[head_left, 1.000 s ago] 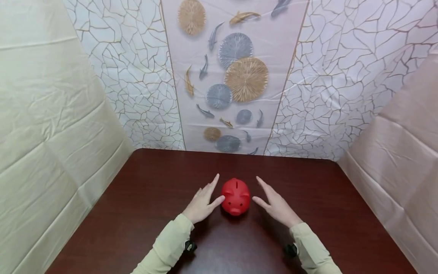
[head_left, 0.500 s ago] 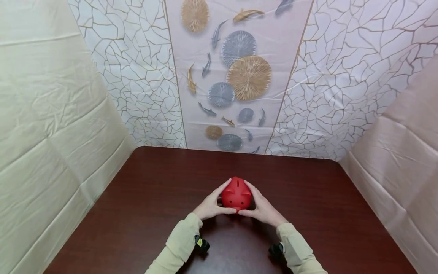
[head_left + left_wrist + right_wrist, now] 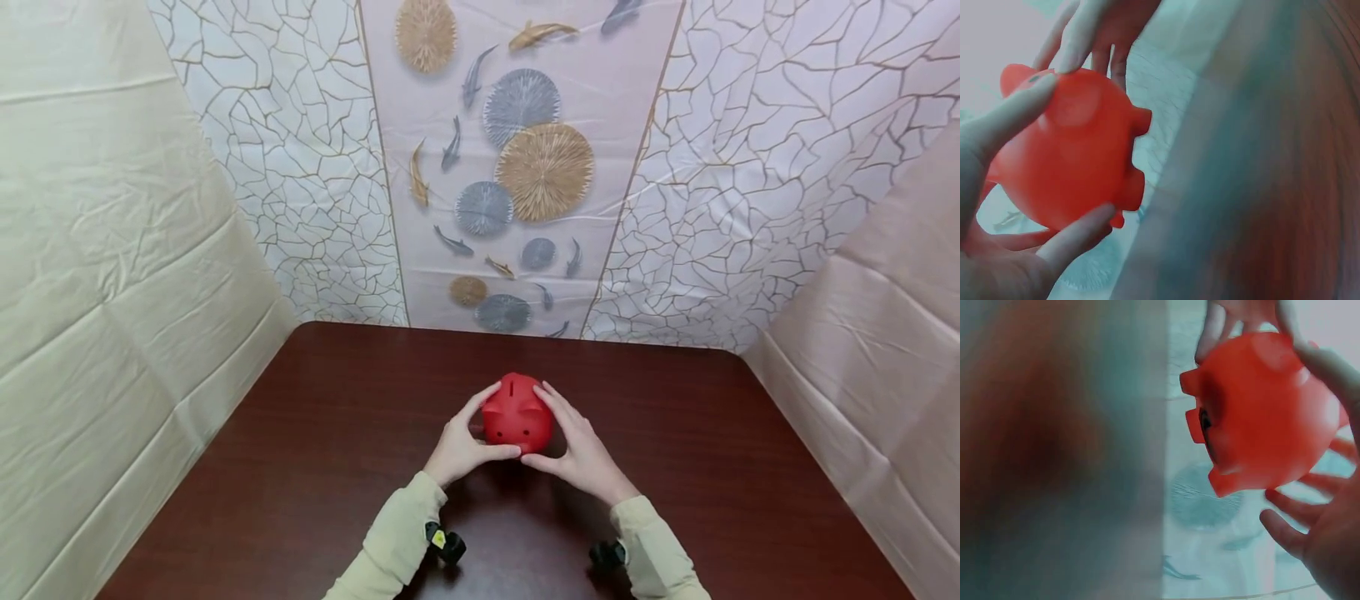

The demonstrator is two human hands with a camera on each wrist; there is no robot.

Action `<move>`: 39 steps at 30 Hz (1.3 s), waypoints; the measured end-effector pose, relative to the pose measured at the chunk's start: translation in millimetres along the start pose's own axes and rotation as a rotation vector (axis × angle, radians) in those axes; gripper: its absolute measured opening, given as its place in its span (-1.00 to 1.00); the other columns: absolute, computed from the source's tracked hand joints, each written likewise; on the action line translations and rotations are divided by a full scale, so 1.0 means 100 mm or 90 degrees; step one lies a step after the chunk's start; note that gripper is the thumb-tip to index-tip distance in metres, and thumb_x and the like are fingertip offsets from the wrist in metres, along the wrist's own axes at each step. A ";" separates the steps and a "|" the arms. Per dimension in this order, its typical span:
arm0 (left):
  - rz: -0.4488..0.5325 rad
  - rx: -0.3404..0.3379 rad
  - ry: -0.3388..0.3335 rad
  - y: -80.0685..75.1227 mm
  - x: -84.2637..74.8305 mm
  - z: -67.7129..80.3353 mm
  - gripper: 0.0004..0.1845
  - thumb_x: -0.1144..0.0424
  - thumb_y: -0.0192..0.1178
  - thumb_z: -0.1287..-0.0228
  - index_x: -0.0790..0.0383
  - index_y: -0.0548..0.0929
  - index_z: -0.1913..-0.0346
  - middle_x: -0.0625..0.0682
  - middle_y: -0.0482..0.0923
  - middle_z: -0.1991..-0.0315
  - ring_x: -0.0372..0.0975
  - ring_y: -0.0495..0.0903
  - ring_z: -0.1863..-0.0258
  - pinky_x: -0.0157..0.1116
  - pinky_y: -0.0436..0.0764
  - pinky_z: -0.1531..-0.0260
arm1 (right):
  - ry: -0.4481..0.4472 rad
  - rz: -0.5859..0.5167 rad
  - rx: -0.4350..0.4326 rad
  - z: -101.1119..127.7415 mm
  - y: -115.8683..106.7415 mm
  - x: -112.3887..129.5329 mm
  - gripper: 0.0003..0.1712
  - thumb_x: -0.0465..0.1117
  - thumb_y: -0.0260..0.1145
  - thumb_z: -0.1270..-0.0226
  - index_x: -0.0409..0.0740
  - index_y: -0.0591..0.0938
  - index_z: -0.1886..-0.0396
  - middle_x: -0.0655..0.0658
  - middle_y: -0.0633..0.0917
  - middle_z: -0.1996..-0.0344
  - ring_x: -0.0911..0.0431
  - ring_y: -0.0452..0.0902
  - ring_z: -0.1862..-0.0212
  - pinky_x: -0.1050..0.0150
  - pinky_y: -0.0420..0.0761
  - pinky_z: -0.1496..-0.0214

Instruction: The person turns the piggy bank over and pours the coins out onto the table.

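A red piggy bank (image 3: 517, 415) with a coin slot on its back is held between both hands in the head view, its snout toward the person. My left hand (image 3: 462, 446) grips its left side, thumb at the snout and fingers reaching along the flank. On the other side my right hand (image 3: 585, 454) mirrors that hold, the two thumbs nearly meeting. The left wrist view shows the piggy bank's (image 3: 1072, 150) stubby feet hanging free, off the table. Its underside, with a dark round plug (image 3: 1206, 422), shows in the right wrist view.
A dark reddish-brown table (image 3: 360, 392) lies beneath the hands. Behind it hangs a patterned cloth (image 3: 495, 258) with fish and round motifs, and pale cloth (image 3: 112, 333) lines the sides. A small black wrist camera (image 3: 450, 547) sits under each sleeve.
One second ago both hands were spread beside the piggy bank. They have closed in and taken hold of its sides, and it has since risen off the table.
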State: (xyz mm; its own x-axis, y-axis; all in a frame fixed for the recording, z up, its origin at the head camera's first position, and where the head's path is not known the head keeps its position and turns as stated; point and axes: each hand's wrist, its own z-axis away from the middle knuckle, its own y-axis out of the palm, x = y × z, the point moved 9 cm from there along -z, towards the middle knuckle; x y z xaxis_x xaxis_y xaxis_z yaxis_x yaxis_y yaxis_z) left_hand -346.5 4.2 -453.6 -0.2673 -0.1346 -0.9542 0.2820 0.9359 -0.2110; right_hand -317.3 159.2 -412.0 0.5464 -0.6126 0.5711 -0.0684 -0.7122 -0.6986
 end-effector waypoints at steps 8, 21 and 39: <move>0.255 0.035 -0.057 0.10 -0.07 0.05 -0.13 0.26 0.41 -0.10 -0.23 0.21 -0.43 0.12 0.35 -0.32 -0.05 0.60 -0.06 -0.15 0.67 -0.01 | -0.045 -0.063 -0.020 -0.05 -0.12 0.14 0.09 -0.06 0.58 0.03 0.21 0.20 -0.49 -0.06 0.14 -0.52 -0.04 0.18 -0.43 0.00 0.64 -0.12; 0.257 0.082 -0.090 0.19 -0.16 0.03 -0.27 0.09 0.26 -0.27 -0.19 0.20 -0.46 0.19 0.30 -0.35 -0.01 0.50 -0.16 -0.01 0.71 0.14 | -0.180 0.085 -0.036 0.04 -0.19 0.41 0.03 -0.11 0.63 0.16 0.07 0.37 -0.40 -0.15 0.27 -0.45 -0.20 0.06 -0.45 -0.06 0.67 -0.04; 0.282 -0.030 -0.033 0.17 -0.20 0.11 -0.21 0.16 0.37 -0.15 -0.21 0.26 -0.42 0.17 0.41 -0.26 -0.12 0.51 -0.12 -0.13 0.72 0.14 | -0.121 0.031 -0.098 0.09 -0.27 0.42 0.28 -0.11 0.69 0.29 -0.05 0.17 -0.48 -0.20 0.01 -0.53 -0.19 -0.05 -0.50 -0.17 0.59 -0.14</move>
State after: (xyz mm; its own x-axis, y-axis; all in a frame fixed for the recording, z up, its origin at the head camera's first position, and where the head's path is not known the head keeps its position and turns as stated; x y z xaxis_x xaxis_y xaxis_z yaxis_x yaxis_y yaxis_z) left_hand -325.8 19.6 -440.2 -0.0831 0.2667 -0.9602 0.3164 0.9207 0.2283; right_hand -285.1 155.4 -373.0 0.6851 -0.5831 0.4367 -0.2175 -0.7358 -0.6413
